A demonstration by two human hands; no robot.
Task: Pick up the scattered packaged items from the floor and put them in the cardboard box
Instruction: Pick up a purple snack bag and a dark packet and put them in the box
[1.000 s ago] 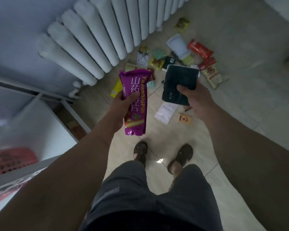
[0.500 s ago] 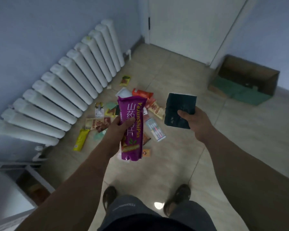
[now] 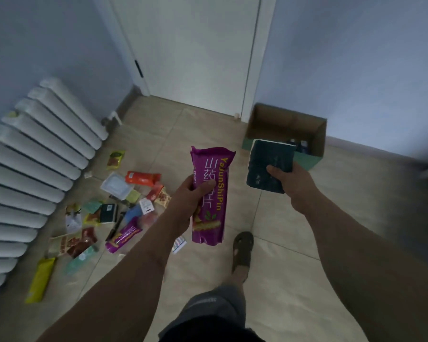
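Note:
My left hand (image 3: 189, 198) grips a tall purple snack packet (image 3: 211, 193) upright, mid-frame. My right hand (image 3: 290, 180) holds a dark green flat packet (image 3: 269, 164) in front of the cardboard box (image 3: 286, 119). The box stands open on the floor against the far wall beside the door, with a few dark items inside. Several packaged items lie scattered on the floor at left: an orange packet (image 3: 141, 178), a white tray pack (image 3: 116, 185), a second purple packet (image 3: 124, 235), a yellow bar (image 3: 40, 280).
A white radiator (image 3: 35, 169) runs along the left wall. A closed white door (image 3: 195, 50) is straight ahead. My sandalled foot (image 3: 242, 250) is stepping forward on the tiled floor between the scattered pile and the box.
The view has swung up and to the right from the pile toward the door and box. The box is now nearer, right behind the green packet. Both hands keep their packets.

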